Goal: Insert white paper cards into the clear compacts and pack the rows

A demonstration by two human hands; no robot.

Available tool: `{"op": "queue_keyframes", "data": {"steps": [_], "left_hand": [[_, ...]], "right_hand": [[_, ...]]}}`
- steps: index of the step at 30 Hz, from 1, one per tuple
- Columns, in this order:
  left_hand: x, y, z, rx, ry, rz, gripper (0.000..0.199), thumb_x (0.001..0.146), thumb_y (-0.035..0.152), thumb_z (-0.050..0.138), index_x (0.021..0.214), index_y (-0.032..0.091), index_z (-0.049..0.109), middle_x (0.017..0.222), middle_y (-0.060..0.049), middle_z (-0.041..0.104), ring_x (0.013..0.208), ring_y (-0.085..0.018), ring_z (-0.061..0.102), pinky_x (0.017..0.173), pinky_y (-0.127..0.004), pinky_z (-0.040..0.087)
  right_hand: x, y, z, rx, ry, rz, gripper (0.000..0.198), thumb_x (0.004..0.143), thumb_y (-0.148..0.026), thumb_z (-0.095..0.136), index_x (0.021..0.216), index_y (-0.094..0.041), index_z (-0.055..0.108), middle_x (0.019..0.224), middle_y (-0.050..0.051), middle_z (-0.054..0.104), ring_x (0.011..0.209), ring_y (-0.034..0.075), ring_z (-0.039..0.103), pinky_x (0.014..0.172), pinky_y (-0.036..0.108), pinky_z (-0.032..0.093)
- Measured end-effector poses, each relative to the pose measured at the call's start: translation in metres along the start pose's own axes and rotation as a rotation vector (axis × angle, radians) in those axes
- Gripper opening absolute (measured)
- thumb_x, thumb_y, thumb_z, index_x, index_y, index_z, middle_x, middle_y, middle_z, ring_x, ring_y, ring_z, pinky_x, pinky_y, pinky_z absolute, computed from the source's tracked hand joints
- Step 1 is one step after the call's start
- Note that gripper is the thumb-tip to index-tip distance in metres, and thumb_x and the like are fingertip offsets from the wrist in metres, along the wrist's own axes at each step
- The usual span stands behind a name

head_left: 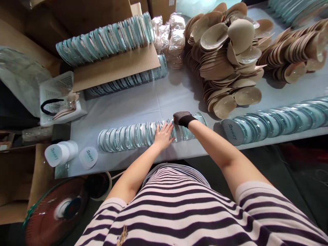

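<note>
A long row of clear plastic shells [125, 137] lies on its side along the front of the table, nested one against another. My bare left hand [163, 136] rests on top of the row near its middle, fingers stretched out and slightly spread. Just right of it, my right hand [182, 118] wears a dark dotted glove. Its fingers are curled down at the far side of the shells, and what they pinch is hidden. More shells of the row continue under my right wrist.
Stacked beige moulded cups [217, 65] stand at the back right. Another shell row with a printed card [232, 132] lies right. Cardboard [118, 66] separates two shell rows behind. White printed cards [88, 158] and a white basket [61, 82] are left; a fan [56, 212] stands below.
</note>
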State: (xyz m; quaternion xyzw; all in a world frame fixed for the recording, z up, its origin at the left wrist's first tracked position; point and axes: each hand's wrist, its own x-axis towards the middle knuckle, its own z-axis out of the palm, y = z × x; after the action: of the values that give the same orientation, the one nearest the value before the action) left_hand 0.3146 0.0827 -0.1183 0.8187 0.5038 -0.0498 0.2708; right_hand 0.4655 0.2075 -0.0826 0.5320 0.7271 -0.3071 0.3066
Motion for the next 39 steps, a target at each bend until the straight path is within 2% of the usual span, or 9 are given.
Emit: {"op": "queue_keyframes", "data": {"steps": [3,7,12,19,24,28,34,37,39], "left_hand": [[0.001,-0.001,0.003,0.01,0.019,-0.008,0.066,0.095,0.047,0.048,0.155,0.022,0.034,0.162,-0.007,0.032,0.151,-0.028,0.028,0.124,-0.059,0.009],[0.0,-0.002,0.002,0.015,0.024,-0.014,0.067,0.094,0.048,0.048,0.155,0.022,0.034,0.161,-0.006,0.034,0.15,-0.027,0.029,0.124,-0.059,0.011],[0.002,-0.001,0.004,0.032,0.025,-0.013,0.069,0.094,0.049,0.049,0.156,0.023,0.032,0.162,-0.006,0.033,0.15,-0.028,0.028,0.123,-0.06,0.013],[0.001,-0.001,0.008,0.041,0.062,-0.014,0.069,0.094,0.051,0.046,0.155,0.022,0.033,0.161,-0.007,0.034,0.151,-0.027,0.028,0.123,-0.059,0.014],[0.001,0.0,0.007,0.033,0.057,-0.03,0.068,0.095,0.05,0.046,0.155,0.023,0.034,0.161,-0.007,0.035,0.15,-0.027,0.029,0.123,-0.06,0.015],[0.002,0.001,0.004,0.036,0.051,-0.038,0.066,0.095,0.049,0.046,0.155,0.024,0.034,0.161,-0.007,0.034,0.15,-0.029,0.029,0.123,-0.059,0.014],[0.002,0.002,0.002,0.032,0.021,-0.044,0.066,0.095,0.043,0.045,0.156,0.022,0.033,0.161,-0.009,0.036,0.151,-0.029,0.027,0.124,-0.058,0.012],[0.003,0.002,0.004,0.014,0.045,-0.052,0.068,0.093,0.044,0.049,0.155,0.022,0.034,0.161,-0.008,0.036,0.15,-0.028,0.028,0.124,-0.058,0.012],[0.003,0.001,0.006,0.008,0.063,-0.046,0.067,0.093,0.045,0.049,0.155,0.023,0.035,0.161,-0.007,0.035,0.15,-0.028,0.029,0.123,-0.059,0.012]], "right_hand": [[0.013,-0.002,-0.004,-0.017,-0.056,-0.04,0.032,0.088,-0.027,0.059,0.115,-0.015,0.073,0.114,0.017,0.072,0.106,0.029,0.069,0.087,0.036,0.053],[0.013,0.002,-0.008,-0.036,-0.064,0.01,0.037,0.086,-0.028,0.062,0.118,-0.012,0.071,0.116,0.021,0.071,0.108,0.032,0.068,0.088,0.043,0.053],[0.017,0.003,-0.012,-0.016,-0.068,0.014,0.036,0.082,-0.026,0.067,0.115,-0.015,0.072,0.116,0.018,0.072,0.109,0.03,0.068,0.09,0.04,0.053],[0.012,0.005,-0.008,0.045,-0.037,0.089,0.04,0.083,-0.029,0.063,0.119,-0.015,0.071,0.115,0.018,0.072,0.105,0.029,0.069,0.082,0.037,0.055],[0.002,0.002,-0.005,0.051,-0.034,0.04,0.035,0.089,-0.026,0.054,0.117,-0.017,0.072,0.113,0.014,0.073,0.097,0.022,0.071,0.078,0.029,0.054],[0.001,-0.006,-0.002,-0.009,-0.009,-0.033,0.034,0.09,-0.023,0.053,0.116,-0.016,0.072,0.114,0.017,0.073,0.1,0.025,0.071,0.081,0.033,0.054],[0.002,-0.021,0.005,-0.114,0.071,-0.197,0.024,0.089,-0.015,0.054,0.102,-0.012,0.074,0.111,0.02,0.073,0.111,0.031,0.066,0.093,0.044,0.048],[-0.011,-0.011,0.016,-0.112,0.116,-0.242,0.029,0.094,-0.021,0.049,0.11,-0.016,0.072,0.112,0.018,0.073,0.11,0.029,0.067,0.09,0.04,0.048],[-0.027,-0.002,0.034,-0.075,0.164,-0.227,0.031,0.094,-0.023,0.048,0.114,-0.017,0.07,0.109,0.016,0.074,0.105,0.027,0.069,0.086,0.036,0.048]]}}
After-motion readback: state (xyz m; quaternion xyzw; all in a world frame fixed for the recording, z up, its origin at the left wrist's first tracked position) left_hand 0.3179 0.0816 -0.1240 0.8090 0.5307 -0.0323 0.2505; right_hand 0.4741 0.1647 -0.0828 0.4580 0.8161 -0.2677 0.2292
